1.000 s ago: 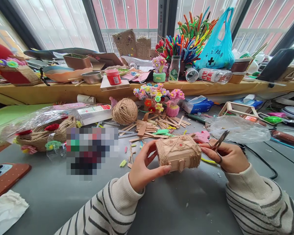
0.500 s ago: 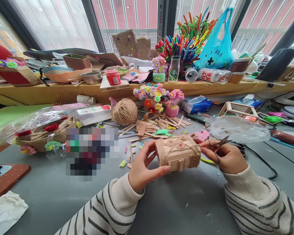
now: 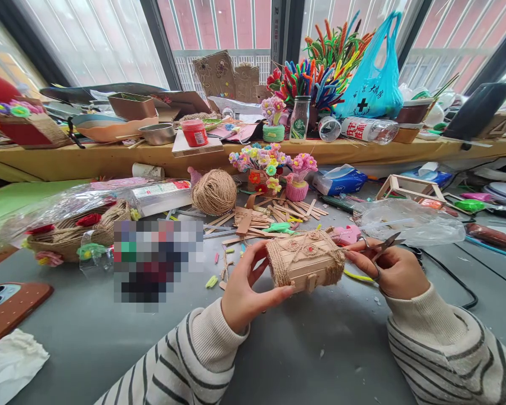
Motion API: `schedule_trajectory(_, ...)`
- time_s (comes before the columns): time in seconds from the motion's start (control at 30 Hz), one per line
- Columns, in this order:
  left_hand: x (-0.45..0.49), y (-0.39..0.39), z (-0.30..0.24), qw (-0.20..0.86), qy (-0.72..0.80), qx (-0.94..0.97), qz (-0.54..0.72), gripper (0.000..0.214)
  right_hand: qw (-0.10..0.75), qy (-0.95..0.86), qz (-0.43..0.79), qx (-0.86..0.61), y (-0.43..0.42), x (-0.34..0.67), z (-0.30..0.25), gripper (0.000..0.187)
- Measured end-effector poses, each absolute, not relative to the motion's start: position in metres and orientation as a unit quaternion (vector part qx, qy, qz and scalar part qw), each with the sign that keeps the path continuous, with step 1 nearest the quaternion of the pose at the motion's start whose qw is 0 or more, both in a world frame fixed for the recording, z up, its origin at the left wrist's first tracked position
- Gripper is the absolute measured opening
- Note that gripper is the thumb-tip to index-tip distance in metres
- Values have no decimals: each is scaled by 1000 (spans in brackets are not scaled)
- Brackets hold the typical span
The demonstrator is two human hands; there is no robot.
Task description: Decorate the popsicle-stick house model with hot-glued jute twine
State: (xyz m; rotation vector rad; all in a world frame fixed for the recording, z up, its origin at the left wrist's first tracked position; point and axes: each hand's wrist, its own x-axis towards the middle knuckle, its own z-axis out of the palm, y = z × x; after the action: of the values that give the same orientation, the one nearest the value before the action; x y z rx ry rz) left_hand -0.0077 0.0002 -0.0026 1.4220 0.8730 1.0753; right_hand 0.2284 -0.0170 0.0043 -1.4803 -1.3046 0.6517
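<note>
Far left, a phone [image 3: 17, 306] is lying on the tabletop [image 3: 303, 360], the frame edge cutting it off; crumpled tissue [image 3: 12, 360] is getting cropped below it. Next, a twine basket [image 3: 63, 244] is holding red flowers and twine, with clear wrap blurring part of it. A pixelated patch beside it is masking whatever is lying there. On the shelf [image 3: 240, 157] behind, a metal bowl [image 3: 158, 135] is sitting, its contents too hard to make out. A twine ball [image 3: 213, 192] is resting behind your left hand [image 3: 247, 284]. Your left fingers are gripping the left end of the wooden box [image 3: 307, 261], thumb along the front; the box itself is hiding some of them. The box is sitting front and centre, long axis running left to right, right end angling slightly away, clasp side facing you. Its lid is closing off the inside; can't tell if its base is touching the tabletop. Behind, a pink pot [image 3: 297, 190] is holding pink flowers. A pink tool [image 3: 348, 235] is partly hiding behind the box. Your right hand [image 3: 398, 273] is grasping scissors [image 3: 388, 244], blades pointing up-right and slightly parting; its fingertips are reaching the box's right end, can't tell if they're pinching twine. Both striped sleeves [image 3: 181, 360] are running out of frame.
</note>
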Motion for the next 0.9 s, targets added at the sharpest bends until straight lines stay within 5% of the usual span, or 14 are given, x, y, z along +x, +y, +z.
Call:
schedule_trajectory(0.27, -9, 0, -9, 341, 412, 678, 504, 66, 535, -522, 272, -606, -16, 237, 15, 37)
schedule_trajectory(0.47, -10, -5, -8, 158, 409, 737, 515, 66, 341, -705, 400, -476, -22, 241, 15, 65)
schedule_trajectory(0.63, -10, -7, -8, 118, 407, 745, 515, 67, 222, -723, 457, -469, -23, 233, -2, 72)
schedule_trajectory(0.9, -10, -8, -9, 115, 395, 752, 516, 70, 217, -709, 460, -488, -18, 233, -11, 74)
